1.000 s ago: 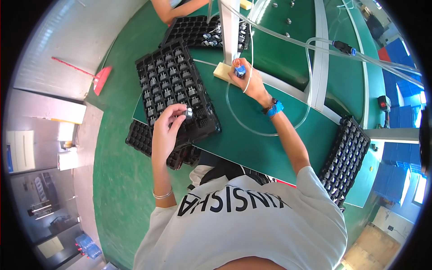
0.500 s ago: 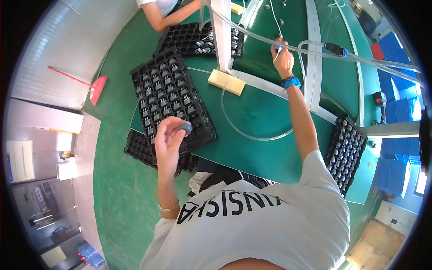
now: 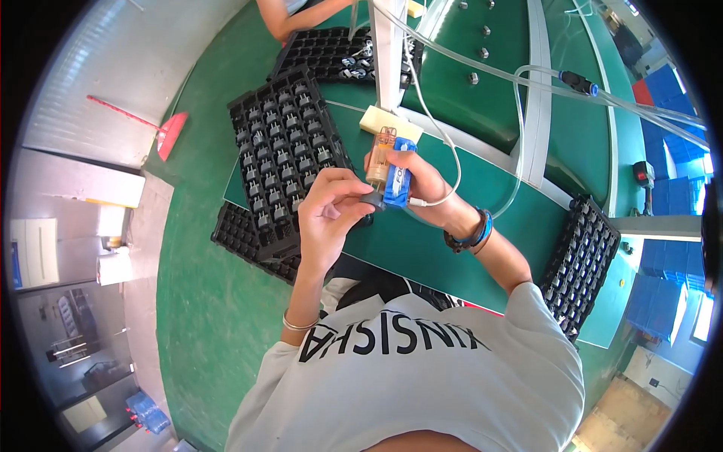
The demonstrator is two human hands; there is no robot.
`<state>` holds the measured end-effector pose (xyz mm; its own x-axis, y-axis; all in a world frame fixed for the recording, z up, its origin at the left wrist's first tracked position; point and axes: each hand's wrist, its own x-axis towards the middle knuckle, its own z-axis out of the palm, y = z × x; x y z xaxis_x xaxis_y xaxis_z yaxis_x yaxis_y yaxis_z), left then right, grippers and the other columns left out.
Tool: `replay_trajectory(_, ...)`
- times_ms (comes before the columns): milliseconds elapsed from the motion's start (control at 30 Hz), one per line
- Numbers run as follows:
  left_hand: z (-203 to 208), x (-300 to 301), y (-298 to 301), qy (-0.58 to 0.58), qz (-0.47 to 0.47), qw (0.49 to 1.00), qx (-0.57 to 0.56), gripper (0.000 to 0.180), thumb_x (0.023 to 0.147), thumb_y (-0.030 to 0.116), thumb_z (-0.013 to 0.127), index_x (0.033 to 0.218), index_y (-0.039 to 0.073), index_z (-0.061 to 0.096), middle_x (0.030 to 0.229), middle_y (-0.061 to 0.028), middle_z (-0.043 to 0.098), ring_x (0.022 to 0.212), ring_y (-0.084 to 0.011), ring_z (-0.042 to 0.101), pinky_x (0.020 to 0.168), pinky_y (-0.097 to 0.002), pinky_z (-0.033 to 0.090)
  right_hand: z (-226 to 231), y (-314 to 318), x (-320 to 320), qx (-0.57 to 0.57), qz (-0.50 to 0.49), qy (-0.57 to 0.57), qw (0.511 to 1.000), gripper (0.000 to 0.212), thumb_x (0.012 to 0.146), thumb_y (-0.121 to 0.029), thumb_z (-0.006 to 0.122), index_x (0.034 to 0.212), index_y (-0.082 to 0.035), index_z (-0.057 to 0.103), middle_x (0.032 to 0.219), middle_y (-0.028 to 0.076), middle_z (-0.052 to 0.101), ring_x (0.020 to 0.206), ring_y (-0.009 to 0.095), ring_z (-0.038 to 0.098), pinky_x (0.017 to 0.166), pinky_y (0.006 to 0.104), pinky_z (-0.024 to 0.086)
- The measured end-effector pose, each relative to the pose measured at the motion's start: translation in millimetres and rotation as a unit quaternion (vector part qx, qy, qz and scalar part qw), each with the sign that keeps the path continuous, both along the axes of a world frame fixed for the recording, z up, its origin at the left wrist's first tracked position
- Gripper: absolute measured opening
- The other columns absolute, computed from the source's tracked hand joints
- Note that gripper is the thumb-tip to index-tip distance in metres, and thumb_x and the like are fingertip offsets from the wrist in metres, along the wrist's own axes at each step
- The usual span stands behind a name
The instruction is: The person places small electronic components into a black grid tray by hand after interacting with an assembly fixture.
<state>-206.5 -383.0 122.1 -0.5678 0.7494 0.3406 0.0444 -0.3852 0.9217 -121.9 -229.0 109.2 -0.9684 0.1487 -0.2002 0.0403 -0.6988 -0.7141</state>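
Note:
My left hand (image 3: 325,215) pinches a small, round, dark grey plug part (image 3: 373,200) between thumb and fingertips. My right hand (image 3: 428,181) is wrapped round a handheld tool (image 3: 398,178) with a blue body and an amber see-through cylinder; a white cord (image 3: 449,143) runs from its lower end. The cylinder's lower end meets the plug part or sits just above it; I cannot tell which. Left of my hands, a black tray (image 3: 273,241) carries rows of similar grey parts with pins up. A pale yellow block (image 3: 372,119) lies just behind the tool.
Another tray (image 3: 226,233) lies lower at left, and one (image 3: 580,260) stands at right. A co-worker's arm (image 3: 305,19) reaches over a far tray (image 3: 297,56). A white post (image 3: 387,68) and clear hoses (image 3: 520,81) cross the green table (image 3: 422,260). Small metal pieces (image 3: 474,78) lie beyond.
My right hand has come back from the far side of the table, bringing the tool close to my left hand. My left hand has moved right with the plug part, away from the tray.

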Motion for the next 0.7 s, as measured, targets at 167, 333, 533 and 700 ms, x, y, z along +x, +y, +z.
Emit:
replay_trajectory(167,-0.9,4.1,-4.0,0.001,-0.018,1.000,0.000,0.026,0.072,-0.015,0.062,0.096,-0.005,0.061,0.100,-0.0079,0.048,0.086,-0.0167,0.059,0.077,-0.0251,0.053,-3.1,-3.7,4.2,0.001,0.007,-0.027,1.000,0.036,0.085,-0.032,0.053,0.109,-0.005,0.049,0.098,0.005,0.056,0.088,0.014,0.057,0.076,0.0281,0.047)
replay_trajectory(333,-3.7,10.3,-5.0,0.011,0.011,1.000,0.003,0.025,0.073,-0.015,0.062,0.096,-0.005,0.061,0.098,-0.0075,0.047,0.085,-0.0165,0.059,0.077,-0.0247,0.053,-5.9,-4.0,10.7,0.006,0.020,-0.035,0.999,0.038,0.085,-0.033,0.052,0.110,-0.005,0.049,0.097,0.005,0.057,0.087,0.012,0.057,0.073,0.0267,0.047)
replay_trajectory(533,-9.4,13.4,-6.9,0.041,0.043,0.998,-0.013,0.029,0.071,-0.014,0.064,0.098,-0.005,0.059,0.098,-0.0073,0.048,0.085,-0.0158,0.058,0.076,-0.0250,0.053,3.6,-11.4,14.6,0.055,0.026,-0.043,0.997,0.040,0.084,-0.037,0.052,0.109,-0.005,0.049,0.095,0.004,0.056,0.084,0.011,0.056,0.071,0.0243,0.046)
replay_trajectory(700,-7.1,13.6,-10.0,0.071,0.131,0.986,-0.070,0.041,0.068,-0.008,0.071,0.105,-0.001,0.054,0.097,-0.0064,0.053,0.086,-0.0141,0.057,0.077,-0.0258,0.050,-4.9,-7.1,3.3,0.070,-0.046,0.021,0.996,0.042,0.083,-0.035,0.054,0.111,-0.005,0.047,0.101,0.006,0.055,0.091,0.013,0.055,0.080,0.0277,0.047)
